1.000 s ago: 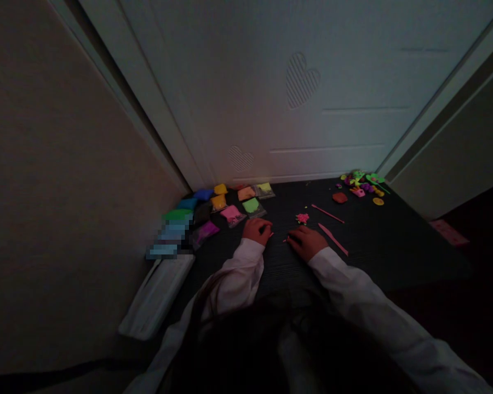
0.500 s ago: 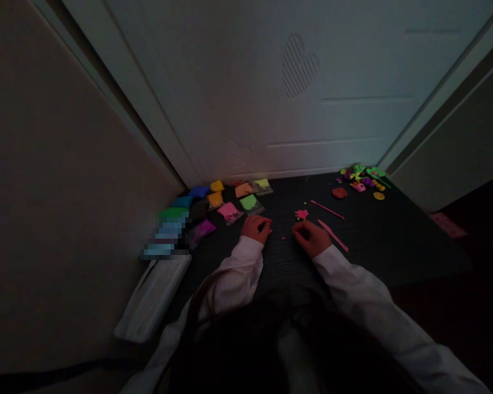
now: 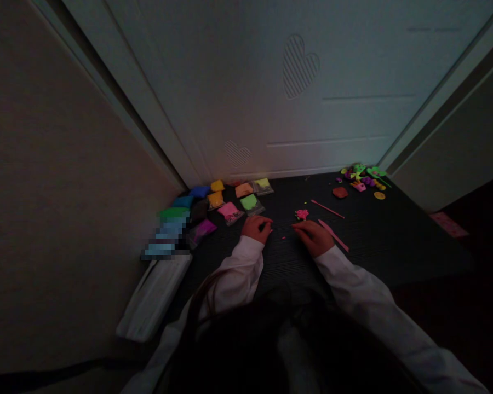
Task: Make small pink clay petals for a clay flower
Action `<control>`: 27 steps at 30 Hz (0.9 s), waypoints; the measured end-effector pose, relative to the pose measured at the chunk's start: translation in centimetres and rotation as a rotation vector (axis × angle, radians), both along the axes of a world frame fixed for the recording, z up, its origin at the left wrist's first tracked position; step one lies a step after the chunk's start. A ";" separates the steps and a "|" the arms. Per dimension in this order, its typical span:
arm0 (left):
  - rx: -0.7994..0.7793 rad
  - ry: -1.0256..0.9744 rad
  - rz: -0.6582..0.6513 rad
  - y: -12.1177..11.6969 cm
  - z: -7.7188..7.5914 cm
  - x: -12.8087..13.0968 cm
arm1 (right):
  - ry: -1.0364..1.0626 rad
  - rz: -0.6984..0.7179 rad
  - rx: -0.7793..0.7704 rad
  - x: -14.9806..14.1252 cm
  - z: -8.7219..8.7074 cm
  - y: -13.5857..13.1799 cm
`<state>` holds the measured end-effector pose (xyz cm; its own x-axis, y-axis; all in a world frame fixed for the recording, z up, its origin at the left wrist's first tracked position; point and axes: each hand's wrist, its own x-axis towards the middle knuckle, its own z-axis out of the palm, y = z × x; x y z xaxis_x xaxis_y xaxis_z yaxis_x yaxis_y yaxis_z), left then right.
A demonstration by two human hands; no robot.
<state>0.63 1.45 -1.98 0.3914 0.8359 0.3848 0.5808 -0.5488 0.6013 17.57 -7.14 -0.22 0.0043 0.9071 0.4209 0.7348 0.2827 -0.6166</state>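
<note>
Black, wood-grained surface (image 3: 378,235), dim light; clock centred on the small pink speck (image 3: 283,237) lying bare between the hands, 12 toward the pale panel (image 3: 246,98) with ribbed hearts.

Left hand (image 3: 255,229): just off centre at 9 to 10 o'clock, white sleeve (image 3: 246,260) behind it. Grip curled in a ring, thumb and fingers near each other; a bright pink bit (image 3: 271,231) shows at the tips. Cannot tell whether it is pinched.

Right hand (image 3: 315,238): 3 o'clock, fingertips pointing toward 9. Grip drawn in close; cannot tell if the tips meet or hold anything.

Ruffled pink flower-like piece, yellow-green at its edge (image 3: 302,214): 1 o'clock, on the surface, just beyond the right fingertips.

Pink knife-shaped tool (image 3: 334,236) at 3, just beside the right hand; thin pink rod (image 3: 327,209) at 2. Farther along 2: reddish-brown flat lump (image 3: 340,192), then a heap of many-coloured small shapes (image 3: 360,176).

Pink bag (image 3: 229,212) and light-green bag (image 3: 250,203), both clear plastic: 10 to 11. Long white case (image 3: 154,298): 8.
</note>
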 end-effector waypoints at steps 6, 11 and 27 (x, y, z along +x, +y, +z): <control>-0.013 0.003 -0.012 0.0 0.2 0.0 | 0.033 -0.074 -0.053 -0.3 0.4 -0.2; -0.027 0.025 -0.020 -0.1 0.5 0.0 | 0.048 -0.120 -0.066 -0.7 0.8 -0.5; -0.038 0.016 0.000 -0.1 0.3 0.0 | 0.005 -0.085 -0.062 -0.5 0.5 -0.5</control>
